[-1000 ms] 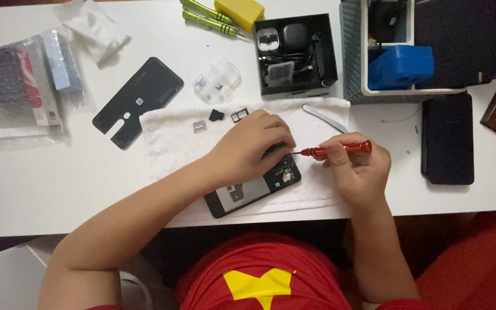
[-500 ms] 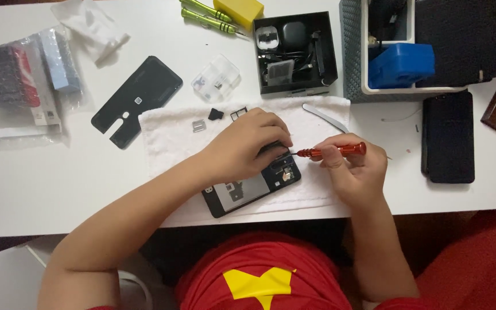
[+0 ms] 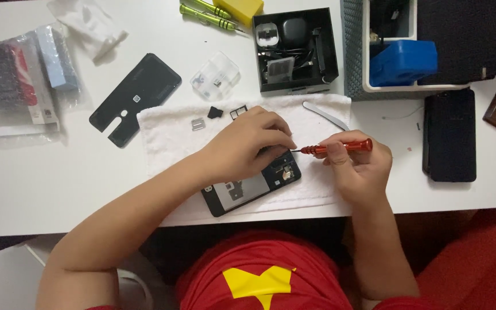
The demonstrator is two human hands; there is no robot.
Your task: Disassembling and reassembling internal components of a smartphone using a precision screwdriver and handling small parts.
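With the left hand pressing the opened phone flat on the towel near the worktop's front edge, the right hand's grip, pinching the red screwdriver, should keep its tip square in the screw.

A phone-repair bench: a white table carries an opened phone on a towel, green screwdrivers at its far edge, and a parts box.

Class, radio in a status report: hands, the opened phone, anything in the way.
Left hand pressing on opened phone. Right hand holding red screwdriver, tip at phone's top end. Metal tweezers on towel nearby, clear.
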